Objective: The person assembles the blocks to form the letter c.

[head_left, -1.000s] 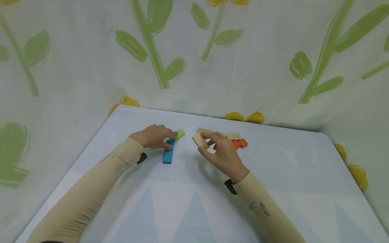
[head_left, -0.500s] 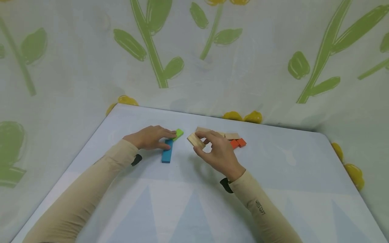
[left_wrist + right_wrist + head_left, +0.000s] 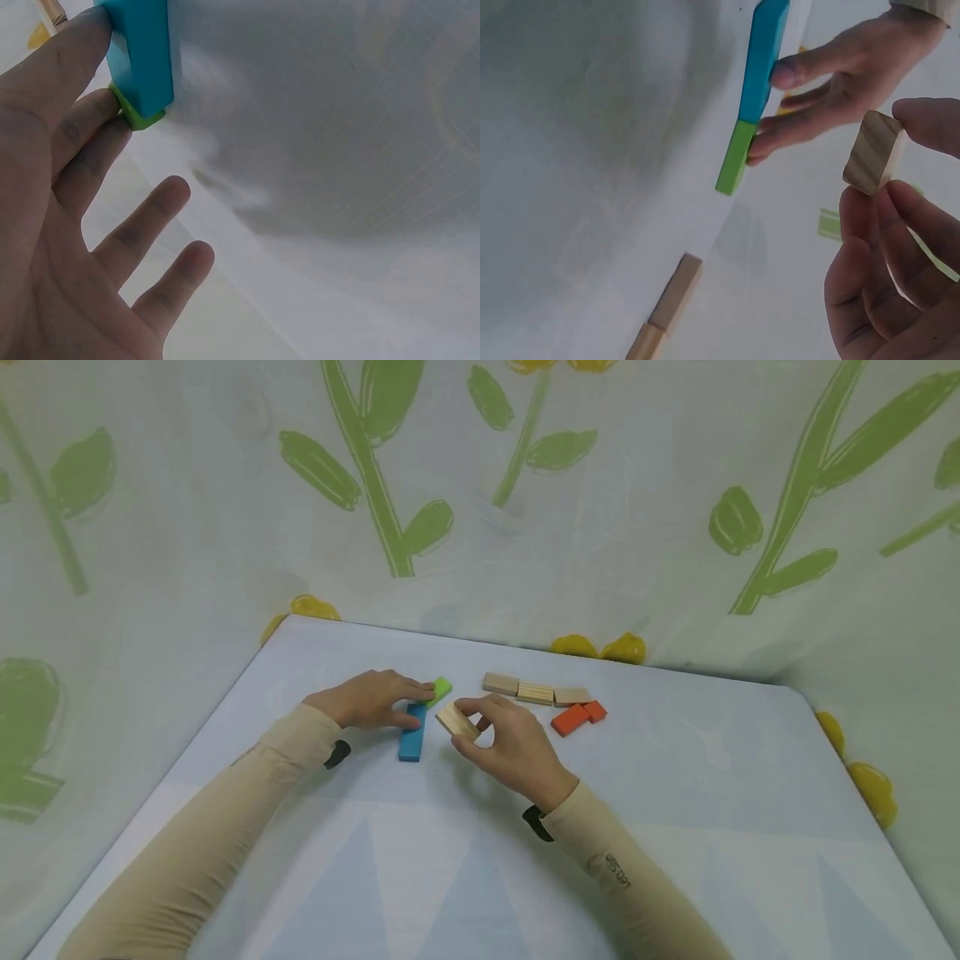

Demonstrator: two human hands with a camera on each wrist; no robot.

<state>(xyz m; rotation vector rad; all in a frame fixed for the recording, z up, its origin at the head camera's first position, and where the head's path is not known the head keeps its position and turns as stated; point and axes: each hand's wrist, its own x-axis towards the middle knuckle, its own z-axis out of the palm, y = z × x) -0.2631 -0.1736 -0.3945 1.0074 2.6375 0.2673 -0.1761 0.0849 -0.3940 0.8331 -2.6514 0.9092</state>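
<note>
My right hand (image 3: pixel 517 752) pinches a plain wooden block (image 3: pixel 457 722) between thumb and fingers. It holds it over the table, close to the right of the blue block. In the right wrist view, the wooden block (image 3: pixel 874 152) shows striped grain. My left hand (image 3: pixel 367 700) lies with its thumb on the long blue block (image 3: pixel 411 745) and its fingertips at the green block (image 3: pixel 442 687). Blue and green meet end to end, as the right wrist view shows of the green block (image 3: pixel 736 159). The left hand's other two fingers (image 3: pixel 172 196) stretch out free.
Behind the right hand, a row of wooden blocks (image 3: pixel 535 693) lies end to end. Two orange-red blocks (image 3: pixel 570 720) lie in front of its right end. The white table (image 3: pixel 675 760) meets a flower-painted wall (image 3: pixel 637 552) at the back.
My right hand has carried the wooden block left and slightly nearer, toward the blue block, bringing the wooden row and orange-red blocks into fuller view. My left hand has stayed at the blue and green blocks.
</note>
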